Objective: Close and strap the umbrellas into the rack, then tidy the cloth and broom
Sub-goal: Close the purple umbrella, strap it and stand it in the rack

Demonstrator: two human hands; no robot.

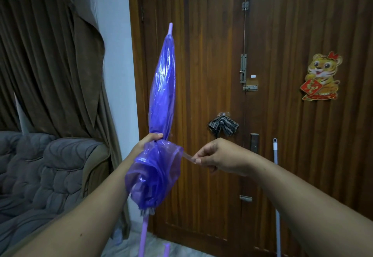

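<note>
A closed purple umbrella [162,87] of see-through plastic stands upright in front of me, tip up. My left hand [148,141] grips it around the gathered canopy at mid height. Below that grip the plastic bunches out loosely. My right hand [214,156] pinches the thin clear strap [187,156] and holds it out to the right of the canopy. A striped cloth [223,127] hangs from a hook on the wooden door. A grey broom handle [276,186] leans against the door at the right. No rack is in view.
The brown wooden door [201,54] with bolts and a tiger sticker [321,77] fills the background. A grey quilted sofa [46,168] and brown curtains [50,64] stand at the left. Another purple piece [166,249] shows at the bottom edge on the tiled floor.
</note>
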